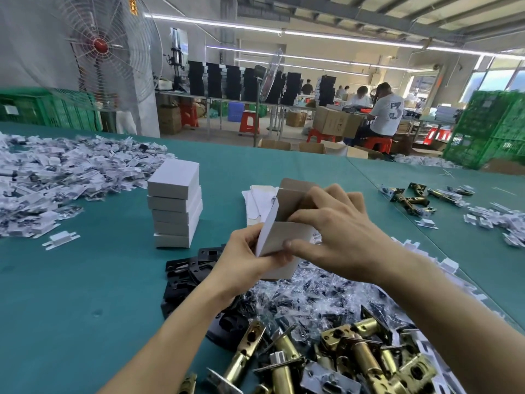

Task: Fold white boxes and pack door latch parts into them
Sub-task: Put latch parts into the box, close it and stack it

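Risk: misfold. I see half-folded white cardboard box [279,237] held above green desk [85,280]. Left hand [244,263] is curled round its lower corner. Right hand [341,234] has thumb on front, fingers pressing brown top flap [292,194]. Off-line push likely creases it or pops side open.

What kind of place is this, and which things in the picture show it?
Most likely a factory packing floor for door hardware. A stack of folded white boxes and heaps of brass latch bolts lie on the green worktable, and other workers sit at benches behind.
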The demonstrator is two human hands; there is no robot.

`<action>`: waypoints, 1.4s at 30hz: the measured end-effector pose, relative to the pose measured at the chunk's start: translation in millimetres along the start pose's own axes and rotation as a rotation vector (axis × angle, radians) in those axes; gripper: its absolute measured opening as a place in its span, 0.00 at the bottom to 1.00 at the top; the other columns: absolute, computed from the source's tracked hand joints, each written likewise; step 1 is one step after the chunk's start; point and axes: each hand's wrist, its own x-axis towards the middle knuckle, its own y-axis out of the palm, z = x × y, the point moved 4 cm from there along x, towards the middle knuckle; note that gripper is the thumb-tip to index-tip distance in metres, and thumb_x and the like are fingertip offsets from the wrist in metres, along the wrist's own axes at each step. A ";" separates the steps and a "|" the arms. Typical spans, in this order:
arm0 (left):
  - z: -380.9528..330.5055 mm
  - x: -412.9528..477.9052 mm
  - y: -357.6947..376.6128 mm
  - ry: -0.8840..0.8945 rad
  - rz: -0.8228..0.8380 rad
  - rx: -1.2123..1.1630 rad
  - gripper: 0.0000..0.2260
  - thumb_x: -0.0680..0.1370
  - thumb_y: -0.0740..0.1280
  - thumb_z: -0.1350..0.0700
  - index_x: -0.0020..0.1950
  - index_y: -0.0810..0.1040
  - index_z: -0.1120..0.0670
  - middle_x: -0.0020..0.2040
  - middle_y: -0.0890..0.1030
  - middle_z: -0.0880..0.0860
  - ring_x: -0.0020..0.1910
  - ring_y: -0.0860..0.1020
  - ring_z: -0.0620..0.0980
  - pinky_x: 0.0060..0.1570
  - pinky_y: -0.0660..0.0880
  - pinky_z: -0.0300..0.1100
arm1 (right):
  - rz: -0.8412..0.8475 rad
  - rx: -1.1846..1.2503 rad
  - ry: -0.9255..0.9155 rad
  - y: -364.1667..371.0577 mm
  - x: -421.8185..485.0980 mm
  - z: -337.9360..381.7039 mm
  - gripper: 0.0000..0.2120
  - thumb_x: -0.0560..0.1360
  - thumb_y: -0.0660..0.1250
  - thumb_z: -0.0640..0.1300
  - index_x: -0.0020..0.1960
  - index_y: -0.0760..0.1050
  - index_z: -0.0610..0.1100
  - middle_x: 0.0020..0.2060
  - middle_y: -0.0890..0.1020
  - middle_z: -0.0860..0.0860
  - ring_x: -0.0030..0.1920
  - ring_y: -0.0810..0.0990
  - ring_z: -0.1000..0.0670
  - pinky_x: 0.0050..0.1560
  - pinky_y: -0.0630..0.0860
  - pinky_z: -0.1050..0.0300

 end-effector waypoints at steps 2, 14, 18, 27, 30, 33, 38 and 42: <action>1.3 0.1 -1.4 -0.009 0.002 -0.012 0.16 0.70 0.78 0.59 0.57 0.84 0.54 0.47 0.85 0.55 0.46 0.83 0.50 0.43 0.81 0.47 | -0.068 0.051 -0.027 4.6 -5.2 -3.2 0.18 0.76 0.63 0.62 0.63 0.76 0.60 0.56 0.68 0.57 0.61 0.61 0.53 0.60 0.55 0.54; 22.1 -5.4 8.3 -0.188 0.324 -0.014 0.18 0.76 0.73 0.52 0.66 0.79 0.46 0.61 0.82 0.55 0.59 0.81 0.55 0.58 0.79 0.53 | -0.305 1.262 0.270 59.3 -46.2 -37.9 0.14 0.70 0.71 0.45 0.55 0.83 0.53 0.54 0.85 0.51 0.53 0.85 0.49 0.49 0.82 0.56; 20.8 -5.6 14.9 -0.149 0.364 0.117 0.17 0.78 0.70 0.52 0.67 0.76 0.45 0.58 0.84 0.49 0.55 0.82 0.47 0.52 0.79 0.42 | -0.245 1.172 0.294 66.7 -51.3 -41.3 0.10 0.73 0.66 0.47 0.49 0.85 0.53 0.47 0.83 0.51 0.48 0.83 0.50 0.45 0.82 0.53; -4.0 -1.0 5.7 0.221 0.004 0.524 0.31 0.69 0.80 0.49 0.67 0.70 0.34 0.54 0.82 0.41 0.51 0.82 0.39 0.52 0.78 0.34 | -0.229 0.782 0.185 62.5 -54.1 -40.3 0.12 0.79 0.66 0.39 0.48 0.81 0.56 0.47 0.77 0.59 0.52 0.77 0.60 0.50 0.72 0.69; -8.9 -3.3 4.6 0.409 -0.033 0.474 0.24 0.69 0.80 0.52 0.60 0.76 0.37 0.55 0.82 0.40 0.53 0.82 0.43 0.52 0.78 0.35 | -0.180 0.736 0.130 60.5 -49.9 -36.4 0.10 0.79 0.66 0.42 0.50 0.82 0.55 0.50 0.77 0.58 0.54 0.76 0.62 0.50 0.71 0.71; -8.5 -2.7 2.7 0.406 -0.045 0.441 0.14 0.70 0.79 0.50 0.53 0.82 0.41 0.52 0.83 0.40 0.53 0.82 0.45 0.52 0.79 0.37 | -0.114 0.688 0.112 62.0 -47.2 -34.3 0.10 0.80 0.65 0.47 0.56 0.83 0.53 0.54 0.77 0.58 0.57 0.75 0.61 0.55 0.73 0.65; -0.5 -1.4 4.1 0.282 0.011 0.346 0.10 0.72 0.75 0.48 0.53 0.86 0.44 0.52 0.84 0.43 0.54 0.83 0.45 0.48 0.79 0.36 | -0.139 0.662 0.076 65.8 -52.3 -30.4 0.15 0.80 0.66 0.42 0.62 0.78 0.58 0.56 0.73 0.67 0.58 0.74 0.61 0.53 0.74 0.68; -0.6 -1.0 4.1 0.194 0.035 0.312 0.09 0.72 0.75 0.47 0.52 0.86 0.42 0.51 0.86 0.43 0.49 0.84 0.43 0.47 0.79 0.36 | -0.189 0.755 0.096 70.6 -59.2 -32.2 0.32 0.77 0.71 0.42 0.71 0.63 0.69 0.62 0.71 0.69 0.59 0.77 0.58 0.56 0.77 0.61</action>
